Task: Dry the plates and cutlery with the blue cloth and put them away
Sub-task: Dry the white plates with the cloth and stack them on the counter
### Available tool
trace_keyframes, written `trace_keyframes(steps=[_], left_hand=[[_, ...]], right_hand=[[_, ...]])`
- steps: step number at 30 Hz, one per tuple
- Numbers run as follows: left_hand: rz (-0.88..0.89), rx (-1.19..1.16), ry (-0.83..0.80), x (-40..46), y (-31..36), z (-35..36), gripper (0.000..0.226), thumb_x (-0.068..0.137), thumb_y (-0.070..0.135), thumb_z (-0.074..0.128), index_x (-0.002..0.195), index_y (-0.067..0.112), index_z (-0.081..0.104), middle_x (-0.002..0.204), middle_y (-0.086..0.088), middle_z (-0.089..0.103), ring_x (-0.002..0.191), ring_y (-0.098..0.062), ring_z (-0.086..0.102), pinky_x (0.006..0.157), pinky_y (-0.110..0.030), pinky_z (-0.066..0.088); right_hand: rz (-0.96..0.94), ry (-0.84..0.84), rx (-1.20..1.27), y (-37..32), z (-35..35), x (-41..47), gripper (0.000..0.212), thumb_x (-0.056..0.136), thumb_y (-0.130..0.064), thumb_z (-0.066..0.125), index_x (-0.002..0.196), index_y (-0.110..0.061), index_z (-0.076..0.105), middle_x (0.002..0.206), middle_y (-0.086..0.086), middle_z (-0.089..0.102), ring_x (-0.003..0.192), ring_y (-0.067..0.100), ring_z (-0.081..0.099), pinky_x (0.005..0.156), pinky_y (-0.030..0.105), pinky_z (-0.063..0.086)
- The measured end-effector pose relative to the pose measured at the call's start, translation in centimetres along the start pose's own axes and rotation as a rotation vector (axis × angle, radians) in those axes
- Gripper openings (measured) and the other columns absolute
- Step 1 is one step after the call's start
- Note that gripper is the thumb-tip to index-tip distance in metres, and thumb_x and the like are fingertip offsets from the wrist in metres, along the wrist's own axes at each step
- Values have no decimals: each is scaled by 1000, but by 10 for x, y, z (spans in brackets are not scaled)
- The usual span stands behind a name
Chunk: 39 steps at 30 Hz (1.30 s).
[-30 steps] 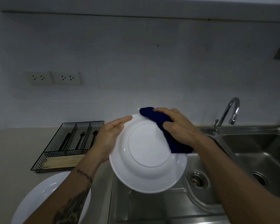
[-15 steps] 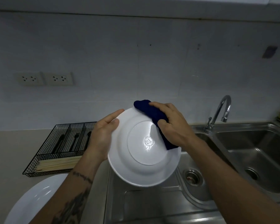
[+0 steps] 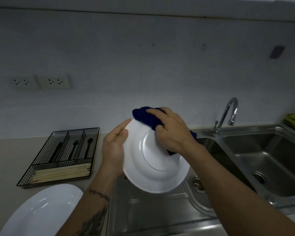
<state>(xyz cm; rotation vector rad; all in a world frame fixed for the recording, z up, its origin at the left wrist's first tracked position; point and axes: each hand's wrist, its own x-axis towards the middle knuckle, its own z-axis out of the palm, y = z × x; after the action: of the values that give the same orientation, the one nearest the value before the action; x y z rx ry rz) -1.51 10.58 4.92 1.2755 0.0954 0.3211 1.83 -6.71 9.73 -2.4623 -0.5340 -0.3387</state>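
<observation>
while my left hand (image 3: 113, 147) gripped the white plate (image 3: 157, 176) over the sink (image 3: 160, 210), my right hand (image 3: 170, 132) clutched the blue cloth (image 3: 146, 116) against it.

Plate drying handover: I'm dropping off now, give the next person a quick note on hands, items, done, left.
Left hand: steadies the white plate by its left rim, tilted over the sink, underside toward the camera.
Right hand: grips the blue cloth against the plate's upper edge.
Done: a second plate lies on the counter; black cutlery sits in the wire tray.
Left: finish wiping this plate and put it away. Whether the counter plate is already dried cannot be told.
</observation>
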Motion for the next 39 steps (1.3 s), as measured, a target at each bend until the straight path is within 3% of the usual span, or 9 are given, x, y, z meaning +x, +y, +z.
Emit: trace_keyframes(steps=[2, 5, 9, 16, 20, 23, 28, 32, 39], left_hand=[[31, -80, 78, 3, 5, -5, 31, 98, 5, 52, 112, 24, 72, 109, 4, 75, 98, -17, 71, 78, -31, 58], [76, -248, 233, 8, 8, -19, 32, 99, 4, 51, 118, 23, 69, 111, 6, 74, 100, -16, 70, 75, -27, 59], [22, -193, 103, 9, -1, -32, 40, 100, 4, 48, 134, 22, 59, 126, 1, 67, 106, -17, 67, 83, -35, 58], [-151, 46, -105, 37, 24, -46, 33, 99, 5, 47, 123, 19, 64, 108, -11, 72, 81, -20, 69, 74, -34, 55], [-131, 85, -82, 45, 19, -38, 29, 98, 4, 50, 115, 16, 70, 115, -17, 71, 89, -28, 68, 84, -43, 56], [-102, 58, -32, 41, 12, -29, 30, 97, 3, 52, 107, 21, 74, 107, -9, 75, 90, -26, 70, 82, -41, 58], [-62, -48, 145, 35, 0, -32, 29, 96, 3, 54, 109, 18, 74, 109, -5, 75, 98, -26, 70, 82, -39, 57], [-65, -24, 153, 32, -5, -38, 30, 97, 4, 53, 103, 23, 76, 104, -3, 76, 95, -25, 71, 76, -36, 57], [-111, -103, 195, 36, -4, -25, 29, 96, 4, 52, 107, 18, 75, 103, -12, 76, 93, -32, 71, 77, -44, 59]], right_hand=[[82, 24, 122, 10, 3, -1, 61, 89, -26, 38, 148, -40, 37, 149, -2, 37, 125, 23, 46, 110, 41, 38], [383, 15, 661, 27, 15, -24, 59, 97, -13, 45, 145, -48, 38, 149, -6, 39, 123, 20, 51, 107, 40, 45], [533, 100, 1054, 30, 23, -41, 60, 92, 4, 49, 123, -47, 59, 127, -7, 61, 108, 26, 64, 88, 44, 57], [375, 55, 811, 35, -13, -17, 61, 81, 10, 49, 109, -40, 70, 117, 3, 69, 91, 32, 67, 74, 42, 57], [252, -26, 594, 25, -18, -2, 60, 85, 5, 50, 120, -41, 65, 121, -5, 63, 98, 23, 64, 80, 34, 56], [170, 2, 293, 14, -5, 9, 58, 90, -1, 48, 138, -33, 55, 137, -2, 49, 116, 17, 50, 94, 22, 39], [142, 151, 214, 16, 32, -16, 63, 86, -8, 43, 147, -24, 46, 145, 1, 44, 126, 20, 45, 113, 35, 37], [149, 115, 132, 18, 50, -37, 68, 82, -11, 40, 149, -24, 43, 153, 2, 38, 137, 22, 35, 121, 42, 28], [-181, -34, -20, -6, 75, -54, 64, 85, -18, 42, 147, -33, 46, 163, -3, 29, 148, 31, 24, 123, 49, 17]])
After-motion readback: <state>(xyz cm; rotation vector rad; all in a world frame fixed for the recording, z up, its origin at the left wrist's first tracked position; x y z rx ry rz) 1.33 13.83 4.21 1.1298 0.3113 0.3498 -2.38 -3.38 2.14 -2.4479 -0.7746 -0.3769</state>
